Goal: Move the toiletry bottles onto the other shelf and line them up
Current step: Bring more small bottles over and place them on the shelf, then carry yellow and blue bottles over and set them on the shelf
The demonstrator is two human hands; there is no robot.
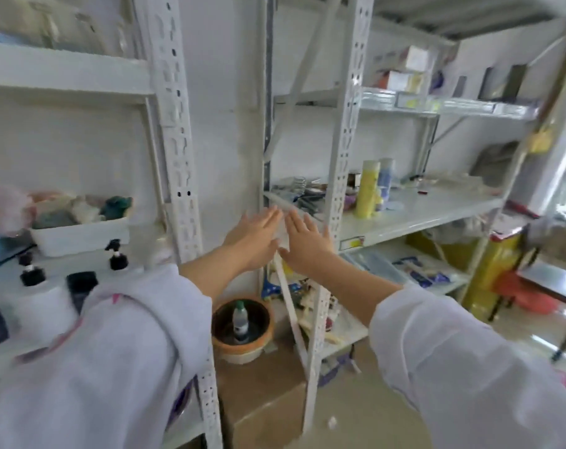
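Both hands are stretched out flat in the gap between two white shelf units, holding nothing. My left hand (255, 238) and my right hand (307, 246) are side by side, fingers extended and nearly touching. On the left shelf (64, 264) stand white bottles with black pump tops (32, 276) (117, 254) and a dark bottle (82, 288), partly hidden by my left sleeve. On the right shelf (421, 215) a yellow bottle (367, 189) and a blue-and-white bottle (385, 183) stand upright, close together, past the upright post.
A white bin of coloured cloths (81, 228) sits behind the pump bottles. Clutter of tools (301, 192) lies at the right shelf's left end. A clay pot holding a small bottle (242, 325) rests on a cardboard box on the floor. Perforated posts (178, 157) (343, 157) frame the gap.
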